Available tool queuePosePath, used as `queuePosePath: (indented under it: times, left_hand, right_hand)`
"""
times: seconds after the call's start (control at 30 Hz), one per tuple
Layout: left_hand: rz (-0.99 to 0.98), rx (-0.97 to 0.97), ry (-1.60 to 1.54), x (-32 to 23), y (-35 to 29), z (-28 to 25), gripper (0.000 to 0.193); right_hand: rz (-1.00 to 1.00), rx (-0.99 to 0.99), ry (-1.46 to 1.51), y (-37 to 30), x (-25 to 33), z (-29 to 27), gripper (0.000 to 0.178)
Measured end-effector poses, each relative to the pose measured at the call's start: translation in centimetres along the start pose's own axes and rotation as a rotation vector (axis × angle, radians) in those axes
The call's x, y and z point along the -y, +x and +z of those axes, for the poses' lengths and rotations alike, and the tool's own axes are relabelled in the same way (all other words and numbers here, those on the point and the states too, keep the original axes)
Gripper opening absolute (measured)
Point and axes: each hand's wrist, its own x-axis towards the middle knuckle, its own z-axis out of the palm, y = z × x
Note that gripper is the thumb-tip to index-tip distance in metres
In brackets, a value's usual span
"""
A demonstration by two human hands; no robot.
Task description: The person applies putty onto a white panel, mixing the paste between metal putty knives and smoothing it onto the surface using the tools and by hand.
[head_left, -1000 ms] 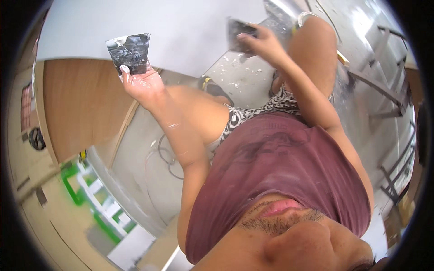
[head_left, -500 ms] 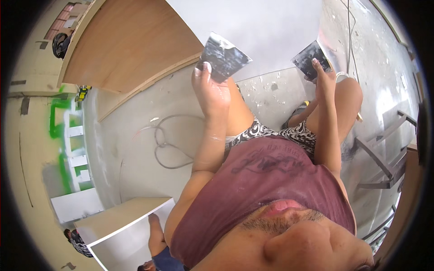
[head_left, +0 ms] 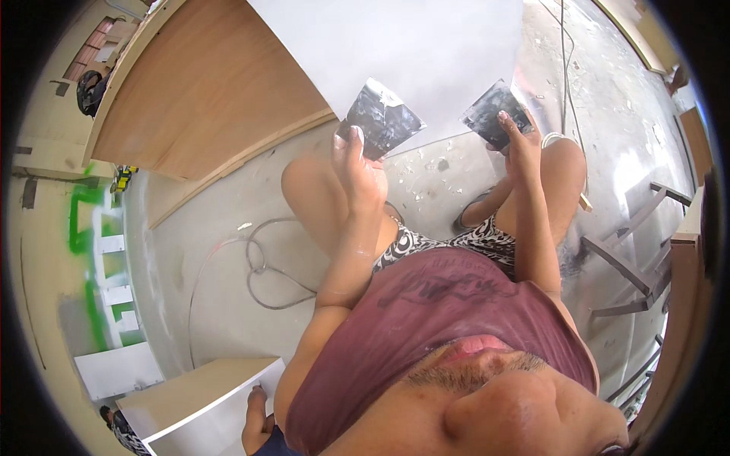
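Observation:
My left hand (head_left: pixel 359 176) grips a flat dark square plate (head_left: pixel 386 120) by its near corner, thumb on top. White paste-like smears cover its face, thickest toward the far edge. In my right hand (head_left: pixel 525 148) is a second dark square plate (head_left: pixel 487 114), also streaked with white, the thumb pressed on its face. Both plates are held up and tilted, a small gap apart, in front of a large white panel (head_left: pixel 411 49). Whether either plate touches the panel, I cannot tell. White residue marks the fingers of my left hand.
A brown wooden panel with a framed edge (head_left: pixel 205 83) stands at the far left. A hose (head_left: pixel 262 266) lies coiled on the floor. Dark metal frames (head_left: pixel 623 266) stand at right. Another person's arm (head_left: pixel 257 414) reaches into a white-edged box (head_left: pixel 205 376) at lower left.
The two plates have come closer together, both still held. My left knee has swung outward to the left. The whole view has shifted slightly.

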Motion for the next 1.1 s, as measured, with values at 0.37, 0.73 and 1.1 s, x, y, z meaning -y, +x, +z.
queuePosePath:
  times: [0.37,0.73,1.1]
  left_hand:
    - [-0.03,0.067,0.046,-1.7,3.2,3.5,0.024]
    - [-0.016,0.111,-0.101,-0.1,4.9,5.6,0.019]
    - [-0.033,0.293,0.585,1.5,4.4,4.1,0.034]
  right_hand:
    - [-0.107,0.26,-0.063,1.8,5.0,5.3,0.041]
    - [-0.067,0.299,-0.193,3.3,4.0,6.3,0.034]
    - [-0.044,0.315,-0.135,5.3,3.7,7.1,0.035]
